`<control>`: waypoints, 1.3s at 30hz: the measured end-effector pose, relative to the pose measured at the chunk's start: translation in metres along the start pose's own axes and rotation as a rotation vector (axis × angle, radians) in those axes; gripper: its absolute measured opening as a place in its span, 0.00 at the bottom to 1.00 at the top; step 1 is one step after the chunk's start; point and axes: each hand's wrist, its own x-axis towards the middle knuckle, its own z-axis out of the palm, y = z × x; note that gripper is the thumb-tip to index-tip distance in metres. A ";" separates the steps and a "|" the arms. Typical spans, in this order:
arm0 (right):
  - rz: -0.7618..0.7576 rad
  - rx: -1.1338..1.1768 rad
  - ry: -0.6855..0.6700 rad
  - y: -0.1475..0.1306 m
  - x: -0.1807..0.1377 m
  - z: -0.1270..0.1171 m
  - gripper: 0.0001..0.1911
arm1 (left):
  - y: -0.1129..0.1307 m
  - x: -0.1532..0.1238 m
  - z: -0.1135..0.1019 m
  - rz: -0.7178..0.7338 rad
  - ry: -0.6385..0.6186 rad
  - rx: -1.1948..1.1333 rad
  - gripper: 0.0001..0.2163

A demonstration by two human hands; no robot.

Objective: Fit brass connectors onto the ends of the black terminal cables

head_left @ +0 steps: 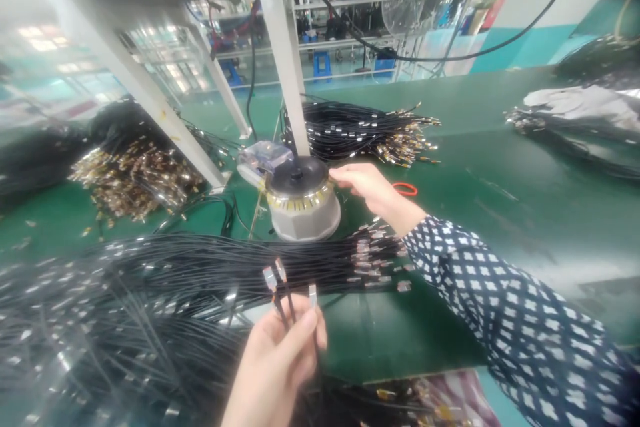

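Observation:
My left hand pinches several black cables between thumb and fingers. Their silver metal connectors stick up above the fingertips. My right hand reaches to the right edge of a round tape dispenser, which has a grey base, a black disc on top and short yellow strips around its rim. The right fingertips are closed together at that rim, and whatever is between them is too small to tell. Beyond the left hand lies a row of black cables with silver ends pointing right.
Cable bundles lie on the green table: a gold-ended heap at left, another behind the dispenser. White posts rise from the table. A clear plastic item and a red loop flank the dispenser.

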 end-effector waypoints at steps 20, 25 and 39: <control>-0.304 -0.002 0.179 0.000 -0.023 0.013 0.09 | 0.000 -0.001 -0.003 0.006 0.007 0.008 0.15; -0.289 0.098 0.170 0.007 -0.021 0.010 0.10 | -0.001 0.001 -0.007 -0.015 -0.053 0.004 0.15; -0.311 0.154 0.090 -0.013 -0.058 0.007 0.12 | 0.001 0.004 -0.004 0.024 0.016 0.017 0.14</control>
